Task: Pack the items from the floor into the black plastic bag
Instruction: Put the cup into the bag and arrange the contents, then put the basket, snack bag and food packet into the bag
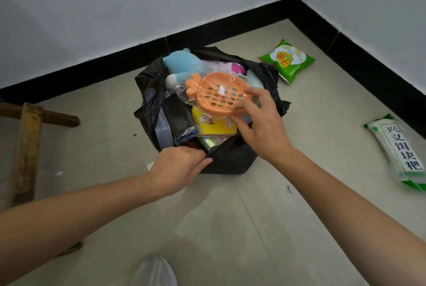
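Note:
The black plastic bag stands open on the floor near the wall corner. Inside it I see a blue plush toy, a yellow box and other packets. An orange perforated dish in a clear wrapper lies on top of the contents. My right hand holds the dish by its near right edge, fingers spread around it. My left hand grips the near rim of the bag. A green snack packet and a long white and green packet lie on the floor to the right.
A wooden stool frame stands at the left. Black skirting runs along the white walls behind and to the right of the bag. My shoe shows at the bottom. Beige tile floor surrounds the bag.

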A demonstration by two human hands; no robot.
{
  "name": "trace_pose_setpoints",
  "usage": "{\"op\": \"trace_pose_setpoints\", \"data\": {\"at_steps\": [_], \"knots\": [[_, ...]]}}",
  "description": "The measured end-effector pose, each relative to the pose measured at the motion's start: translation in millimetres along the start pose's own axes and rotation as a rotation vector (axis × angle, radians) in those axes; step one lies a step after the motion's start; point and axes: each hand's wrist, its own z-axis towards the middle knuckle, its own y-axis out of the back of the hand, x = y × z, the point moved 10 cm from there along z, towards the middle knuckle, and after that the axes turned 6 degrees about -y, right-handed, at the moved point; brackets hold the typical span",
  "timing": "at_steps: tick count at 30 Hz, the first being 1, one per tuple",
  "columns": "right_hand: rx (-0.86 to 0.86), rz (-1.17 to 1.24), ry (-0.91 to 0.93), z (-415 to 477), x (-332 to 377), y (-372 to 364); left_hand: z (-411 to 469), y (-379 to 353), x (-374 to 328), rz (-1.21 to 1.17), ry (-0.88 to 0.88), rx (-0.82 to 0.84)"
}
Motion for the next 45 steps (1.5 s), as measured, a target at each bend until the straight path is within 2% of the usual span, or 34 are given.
{"op": "trace_pose_setpoints", "data": {"at_steps": [2, 4, 6, 7, 10, 12, 17, 25, 28, 33, 35, 38, 42, 45], "knots": [[0.02, -0.001, 0.062, 1, 3, -4, -3, 16, -27, 0.025, -0.229, -0.153], [0.184, -0.058, 0.11, -1, 4, -23, -6, 19, -43, 0.049, -0.34, -0.209], [0.339, -0.149, 0.108, -7, -3, -43, -2, 21, -43, 0.052, -0.328, -0.234], [0.351, -0.165, 0.117, -8, -4, -46, 1, 23, -40, 0.043, -0.31, -0.241], [0.203, -0.106, 0.142, -1, -4, -33, 6, 25, -34, 0.003, -0.281, -0.245], [0.164, -0.088, 0.125, 3, -6, -32, 6, 26, -34, -0.018, -0.283, -0.249], [0.362, -0.229, 0.134, 8, -13, -66, 7, 27, -27, -0.036, -0.277, -0.254], [0.508, -0.281, 0.109, 16, -12, -71, 17, 24, -13, -0.09, -0.224, -0.213], [0.383, -0.134, 0.055, 21, -9, -35, 22, 29, -14, -0.097, -0.248, -0.216], [-0.149, -0.036, 0.011, 14, -37, 68, 39, 46, -28, -0.139, -0.304, -0.258], [-0.28, -0.06, -0.103, 5, -74, 100, 57, 55, -40, -0.148, -0.34, -0.295], [-0.257, -0.14, -0.365, -18, -146, 119, 97, 57, -65, -0.162, -0.38, -0.287], [-0.173, -0.244, -0.676, -65, -223, 132, 154, 35, -104, -0.128, -0.394, -0.148], [-0.144, -0.278, -0.813, -91, -257, 139, 188, 20, -127, -0.117, -0.375, -0.08]]}}
